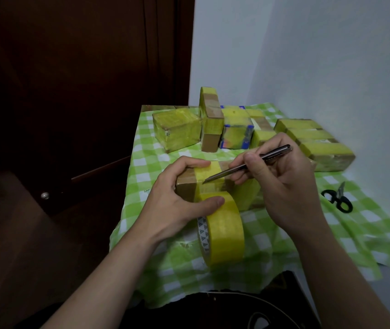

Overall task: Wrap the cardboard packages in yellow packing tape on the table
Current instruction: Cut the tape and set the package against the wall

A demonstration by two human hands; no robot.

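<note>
**A:** What is the left hand doing?

**B:** It grips the package mid-tabletop. Its fingers curl over the far edge, and the thumb presses on the roll.

**A:** Where does the roll sit?

**B:** It stands on edge against the package's near side. A yellow strip runs up from it over the box.

**A:** And the right hand?

**B:** It pinches a knife like a pen, fingers closed round the handle. The blade tip meets the strip just right of the left fingers. The knife slants from upper right down to lower left, across the strip. I'd judge a cut across the tape comes next, and the right hand is placed for it.

**A:** Anything further right?

**B:** Scissors lie well apart.
</note>
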